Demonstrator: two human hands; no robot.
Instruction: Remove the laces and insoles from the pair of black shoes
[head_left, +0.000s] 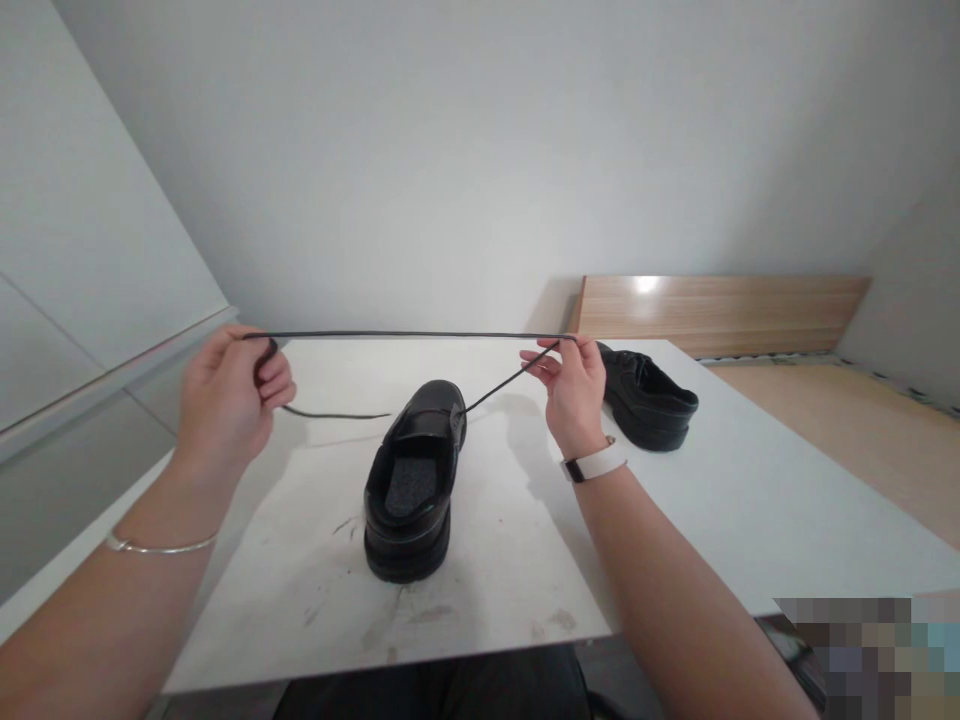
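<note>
A black shoe (414,480) stands on the white table (720,500) with its heel toward me. A black shoelace (405,334) is stretched level between my hands above it. My left hand (231,400) is closed on the lace's left part, and a loose end trails down to the table behind it. My right hand (574,385) pinches the lace on the right, and from there the lace slants down to the shoe's front.
A second black shoe (646,396) sits on the table behind my right hand. A wooden board (720,312) leans along the back wall. Grey cabinet fronts (82,300) rise at the left. The table's near edge is close to my body.
</note>
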